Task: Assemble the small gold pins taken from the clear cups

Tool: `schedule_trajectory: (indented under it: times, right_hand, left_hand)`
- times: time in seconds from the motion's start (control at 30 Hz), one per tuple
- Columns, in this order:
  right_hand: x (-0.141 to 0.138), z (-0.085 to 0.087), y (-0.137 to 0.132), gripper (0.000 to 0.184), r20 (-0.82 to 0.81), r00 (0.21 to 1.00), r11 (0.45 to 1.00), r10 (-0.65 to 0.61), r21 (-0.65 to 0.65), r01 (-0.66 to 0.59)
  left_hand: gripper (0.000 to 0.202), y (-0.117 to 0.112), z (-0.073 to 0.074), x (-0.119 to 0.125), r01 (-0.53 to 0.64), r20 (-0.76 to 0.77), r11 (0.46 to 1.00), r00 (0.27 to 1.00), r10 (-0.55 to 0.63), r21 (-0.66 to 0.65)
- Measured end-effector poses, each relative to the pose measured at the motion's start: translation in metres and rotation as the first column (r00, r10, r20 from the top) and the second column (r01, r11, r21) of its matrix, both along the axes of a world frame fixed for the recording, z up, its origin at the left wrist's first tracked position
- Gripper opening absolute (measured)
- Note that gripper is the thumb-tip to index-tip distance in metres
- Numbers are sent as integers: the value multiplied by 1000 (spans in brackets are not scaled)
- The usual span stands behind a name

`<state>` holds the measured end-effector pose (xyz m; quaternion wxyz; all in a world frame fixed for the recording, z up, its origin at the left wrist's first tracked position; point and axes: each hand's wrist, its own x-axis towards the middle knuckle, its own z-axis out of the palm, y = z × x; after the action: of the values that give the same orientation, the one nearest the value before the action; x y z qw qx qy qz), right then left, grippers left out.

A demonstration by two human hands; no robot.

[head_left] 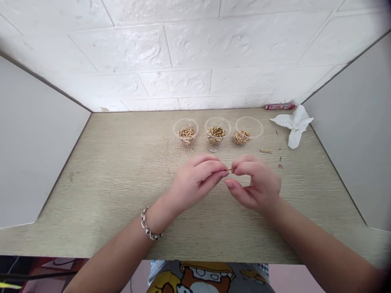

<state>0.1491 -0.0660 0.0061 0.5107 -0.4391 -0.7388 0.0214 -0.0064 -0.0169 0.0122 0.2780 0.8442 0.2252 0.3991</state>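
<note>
The left hand [195,179] and right hand [255,183] meet fingertip to fingertip above the worktop [116,183], both pinching a small brass pin [229,169] between them. Only a short bit shows in the gap; its long axis seems to run left to right, from one hand to the other. Behind the hands stand three clear cups [185,131] of similar brass pieces. A crumpled white tissue [293,124] lies farther right.
</note>
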Motion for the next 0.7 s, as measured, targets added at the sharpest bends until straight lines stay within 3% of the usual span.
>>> schedule_trajectory:
  times: [0.17, 0.27, 0.33, 0.4, 0.47, 0.53, 0.6, 0.7]
  right_hand:
    - [-1, 0, -2, 17, 78, 996, 987, -40, -150, 51]
    - [-3, 2, -3, 20, -43, 998, 932, -38, -361, 20]
    - [-4, 3, -1, 23, -230, 972, 841, -45, -533, -88]
    - [-5, 2, 1, 27, -458, 887, 709, -66, -647, -281]
    - [-6, 1, 4, 31, -647, 756, 575, -100, -658, -487]
    - [-7, -1, 7, 31, -750, 648, 492, -135, -618, -613]
    - [-8, -2, 7, 31, -785, 601, 480, -149, -589, -650]
    - [-9, -3, 6, 28, -763, 633, 526, -130, -594, -608]
  left_hand:
    - [9, 1, -1, -5, -21, -228, 947, 969, 99, 322]
    - [6, 2, -2, -6, -52, -261, 916, 951, 167, 398]
    - [5, 3, -2, -7, -68, -252, 910, 950, 184, 408]
    - [5, 4, -2, -7, -76, -245, 900, 949, 198, 430]
    - [6, 4, -3, -7, -82, -250, 886, 944, 216, 456]
    - [9, 3, -3, -7, -77, -272, 889, 937, 218, 451]
    - [12, 2, -3, -7, -60, -294, 920, 938, 185, 388]
    - [14, 1, -1, -4, -35, -269, 981, 959, 87, 192]
